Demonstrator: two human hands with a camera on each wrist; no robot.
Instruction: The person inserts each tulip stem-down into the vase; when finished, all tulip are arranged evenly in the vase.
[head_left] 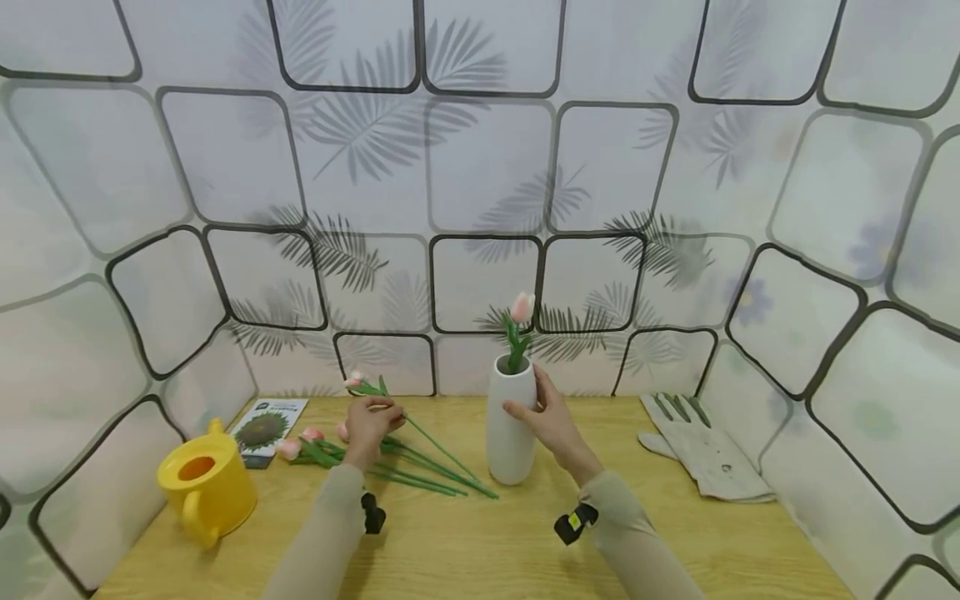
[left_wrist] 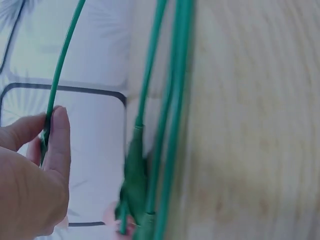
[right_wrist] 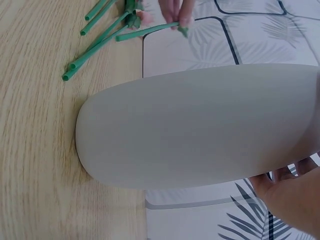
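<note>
left hand (head_left: 369, 429): fingers pinching a tulip stem (left_wrist: 56, 75) | right hand (head_left: 553, 423): fingers curled round the vase (head_left: 510, 433), one flower (head_left: 521, 308) in | looks like vase-filling, next prob needs that stem lifted over

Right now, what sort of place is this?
Probably a small flower-arranging spot, perhaps indoors: a wooden table with a patterned backdrop, a white vase with one pink tulip, and what looks like a yellow watering can.
</note>
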